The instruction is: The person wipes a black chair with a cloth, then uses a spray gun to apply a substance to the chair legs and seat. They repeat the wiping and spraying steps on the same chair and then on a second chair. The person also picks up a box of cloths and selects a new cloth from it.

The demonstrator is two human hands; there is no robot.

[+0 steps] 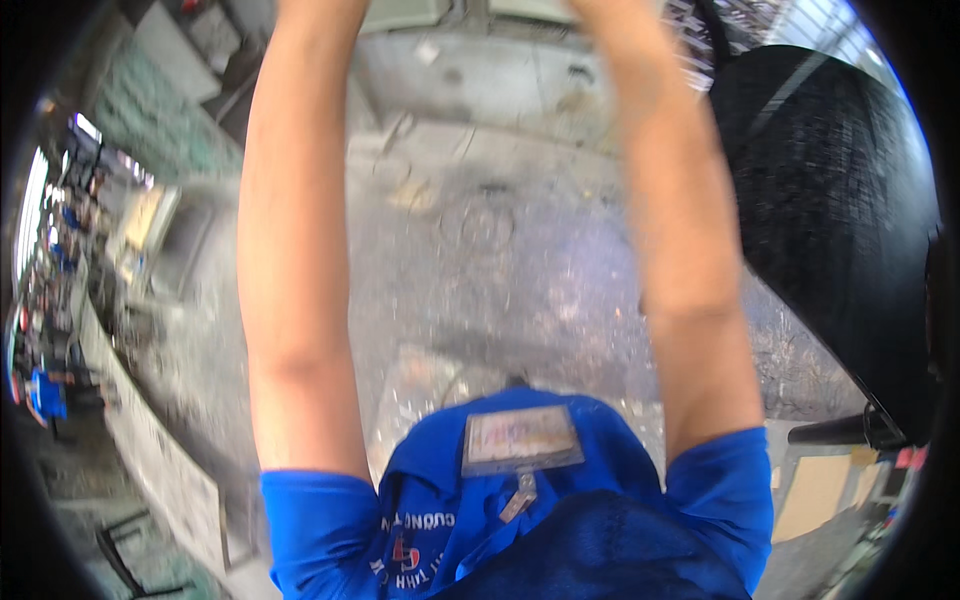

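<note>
Both of my arms reach up and away past the top edge of the head view, so my left hand and my right hand are cut off. My left forearm (298, 180) is bare and runs nearly straight up. My right forearm (675, 190) is smeared by motion and leans inward toward the top. Whatever the hands hold or touch is out of sight. A pale, stained panel (490, 85) stands beyond the floor, between the forearms near the wrists.
Right of my right arm stands a large, glossy black panel (830, 190). Worn grey concrete floor (480, 290) lies below me. To the left are a low grey board (150, 430) and a yellowish-topped object (150, 225). Far left, a person in blue (48, 393) is visible. Brown cardboard (815, 490) lies lower right.
</note>
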